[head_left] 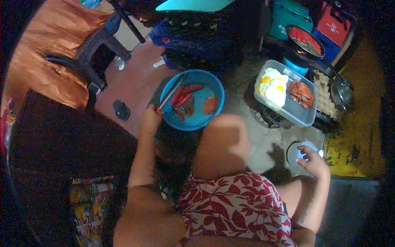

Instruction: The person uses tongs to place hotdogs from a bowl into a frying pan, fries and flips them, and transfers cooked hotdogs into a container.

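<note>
My left hand (151,118) is closed at the left rim of a blue basin (219,87), gripping a long metal utensil (170,94) with red at its handle end, perhaps tongs or a knife. Its grey length slants over the basin. Inside lie red sausages (185,94), brownish cut pieces (187,108) and a square slab of reddish meat (210,105). To the right, my right hand (314,161) hangs with curved fingers apart and nothing in them. Below those fingers is a pale round container (294,154), partly hidden by the hand.
A clear plastic tub (305,118) holds fried eggs (273,87) and browned meat (301,94). Behind it, a frying pan (305,41) with red food sits on a stove. Blue crates (181,43) stand at the back, a dark stool (96,45) at left, an egg tray (324,92) at right.
</note>
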`<control>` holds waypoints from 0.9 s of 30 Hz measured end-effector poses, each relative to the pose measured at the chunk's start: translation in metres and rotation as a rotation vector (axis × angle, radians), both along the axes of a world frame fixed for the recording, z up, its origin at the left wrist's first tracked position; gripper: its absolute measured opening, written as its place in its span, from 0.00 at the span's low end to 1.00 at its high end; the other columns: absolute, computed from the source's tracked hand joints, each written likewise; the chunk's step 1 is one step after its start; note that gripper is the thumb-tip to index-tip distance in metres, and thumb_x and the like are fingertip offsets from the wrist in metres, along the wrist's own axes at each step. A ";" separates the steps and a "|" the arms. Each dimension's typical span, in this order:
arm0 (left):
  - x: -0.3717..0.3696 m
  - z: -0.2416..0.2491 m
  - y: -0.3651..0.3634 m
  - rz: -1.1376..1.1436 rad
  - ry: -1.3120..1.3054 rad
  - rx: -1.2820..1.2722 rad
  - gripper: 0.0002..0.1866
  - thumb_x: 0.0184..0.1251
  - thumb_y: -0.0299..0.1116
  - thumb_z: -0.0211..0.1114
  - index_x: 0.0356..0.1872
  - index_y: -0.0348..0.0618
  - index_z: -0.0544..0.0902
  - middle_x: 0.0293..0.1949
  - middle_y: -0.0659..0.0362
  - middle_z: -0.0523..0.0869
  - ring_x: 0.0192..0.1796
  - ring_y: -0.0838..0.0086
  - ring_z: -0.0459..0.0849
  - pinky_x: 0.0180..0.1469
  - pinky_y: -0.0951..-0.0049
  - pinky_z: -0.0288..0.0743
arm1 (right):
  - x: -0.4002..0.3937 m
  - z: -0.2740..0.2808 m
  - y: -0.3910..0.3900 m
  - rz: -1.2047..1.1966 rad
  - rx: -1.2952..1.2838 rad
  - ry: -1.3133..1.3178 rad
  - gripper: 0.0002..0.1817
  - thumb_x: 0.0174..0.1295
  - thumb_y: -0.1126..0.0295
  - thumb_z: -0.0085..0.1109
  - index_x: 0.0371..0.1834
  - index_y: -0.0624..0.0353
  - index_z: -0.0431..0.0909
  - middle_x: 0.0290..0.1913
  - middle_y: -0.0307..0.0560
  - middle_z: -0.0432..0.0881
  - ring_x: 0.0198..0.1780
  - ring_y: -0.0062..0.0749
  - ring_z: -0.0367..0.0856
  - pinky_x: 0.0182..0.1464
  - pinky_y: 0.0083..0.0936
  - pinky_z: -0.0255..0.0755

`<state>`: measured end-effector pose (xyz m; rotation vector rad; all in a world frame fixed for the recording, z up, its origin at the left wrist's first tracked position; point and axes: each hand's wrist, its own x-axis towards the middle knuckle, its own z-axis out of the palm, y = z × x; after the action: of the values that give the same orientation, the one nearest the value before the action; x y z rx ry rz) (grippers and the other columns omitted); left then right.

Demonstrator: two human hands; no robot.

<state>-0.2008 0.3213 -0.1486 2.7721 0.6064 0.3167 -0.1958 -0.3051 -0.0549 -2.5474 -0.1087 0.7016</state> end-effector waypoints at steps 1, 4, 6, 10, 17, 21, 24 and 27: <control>-0.007 0.001 -0.003 0.006 0.001 -0.001 0.14 0.63 0.37 0.65 0.45 0.41 0.82 0.36 0.46 0.87 0.37 0.52 0.87 0.40 0.51 0.80 | 0.001 0.001 0.006 0.006 -0.001 0.001 0.28 0.58 0.68 0.70 0.62 0.58 0.73 0.52 0.55 0.82 0.47 0.41 0.84 0.49 0.35 0.78; -0.004 -0.004 -0.023 0.116 0.281 0.147 0.13 0.66 0.38 0.59 0.44 0.42 0.82 0.39 0.44 0.86 0.43 0.47 0.87 0.43 0.50 0.80 | 0.005 0.006 0.022 0.048 -0.026 0.035 0.30 0.57 0.67 0.71 0.63 0.58 0.73 0.53 0.55 0.82 0.48 0.44 0.83 0.51 0.35 0.77; 0.009 -0.031 -0.025 0.118 0.291 0.235 0.12 0.68 0.37 0.55 0.43 0.43 0.82 0.41 0.47 0.86 0.44 0.49 0.87 0.44 0.49 0.81 | 0.004 0.002 0.029 0.074 -0.056 0.011 0.30 0.56 0.66 0.72 0.63 0.58 0.73 0.53 0.55 0.83 0.49 0.46 0.83 0.52 0.36 0.76; 0.027 -0.051 -0.029 0.089 0.295 0.325 0.11 0.69 0.35 0.53 0.42 0.45 0.83 0.43 0.50 0.85 0.44 0.53 0.87 0.43 0.51 0.81 | 0.003 -0.001 0.033 0.075 -0.033 0.009 0.31 0.56 0.65 0.72 0.64 0.57 0.74 0.53 0.54 0.83 0.50 0.46 0.83 0.53 0.36 0.76; 0.044 -0.063 -0.026 0.049 0.295 0.472 0.11 0.70 0.36 0.52 0.43 0.50 0.83 0.43 0.55 0.86 0.44 0.58 0.87 0.43 0.54 0.80 | -0.001 -0.008 0.029 0.130 -0.064 0.045 0.31 0.57 0.64 0.72 0.65 0.58 0.74 0.56 0.57 0.82 0.54 0.47 0.82 0.55 0.37 0.75; 0.036 -0.052 -0.031 0.070 0.377 0.423 0.13 0.71 0.36 0.51 0.46 0.51 0.83 0.44 0.55 0.86 0.47 0.56 0.87 0.46 0.55 0.80 | -0.012 -0.007 0.022 0.165 -0.107 -0.011 0.30 0.58 0.63 0.70 0.65 0.58 0.74 0.59 0.59 0.80 0.59 0.52 0.80 0.59 0.38 0.73; 0.022 -0.076 -0.018 0.179 0.354 0.331 0.14 0.71 0.37 0.51 0.48 0.50 0.83 0.43 0.53 0.86 0.49 0.55 0.87 0.46 0.54 0.81 | -0.018 -0.001 0.016 0.175 -0.071 -0.042 0.31 0.59 0.60 0.69 0.65 0.57 0.73 0.61 0.60 0.78 0.61 0.54 0.77 0.62 0.39 0.71; -0.002 -0.075 -0.019 0.136 0.116 0.188 0.12 0.65 0.40 0.64 0.43 0.46 0.84 0.39 0.51 0.87 0.44 0.53 0.87 0.44 0.54 0.80 | -0.023 0.021 0.021 0.166 -0.113 -0.019 0.31 0.60 0.57 0.68 0.65 0.57 0.73 0.61 0.60 0.78 0.62 0.56 0.75 0.63 0.40 0.70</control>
<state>-0.2024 0.3018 -0.2235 2.9507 0.8365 0.2549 -0.2186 -0.2843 -0.0343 -2.6755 -0.2976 0.7664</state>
